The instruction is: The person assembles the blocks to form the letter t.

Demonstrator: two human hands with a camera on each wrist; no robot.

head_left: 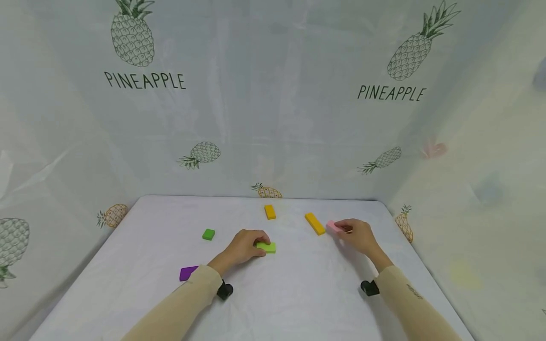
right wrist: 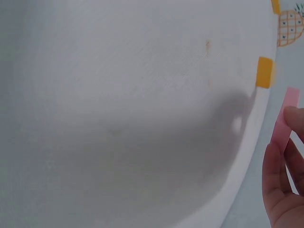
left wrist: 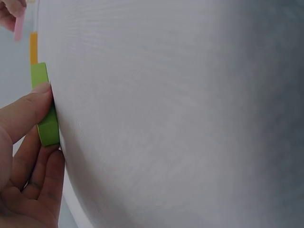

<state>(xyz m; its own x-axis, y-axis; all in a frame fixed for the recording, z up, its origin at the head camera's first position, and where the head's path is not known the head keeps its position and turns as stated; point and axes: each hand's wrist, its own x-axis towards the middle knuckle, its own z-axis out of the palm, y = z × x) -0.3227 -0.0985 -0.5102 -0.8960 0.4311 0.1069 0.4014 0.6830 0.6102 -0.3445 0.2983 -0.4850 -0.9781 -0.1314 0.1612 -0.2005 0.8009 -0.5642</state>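
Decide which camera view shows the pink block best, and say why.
The right wrist view: the pink block appears largest there, with much of its length visible. The head view shows it small, partly covered by the right hand. The left wrist view catches it small, near the upper left corner.

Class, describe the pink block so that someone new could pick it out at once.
On the white table, look toward the far right, to the person's right grip. It pinches the pink block, just right of the long yellow block. Its colour sets it apart: no other block here is pink.
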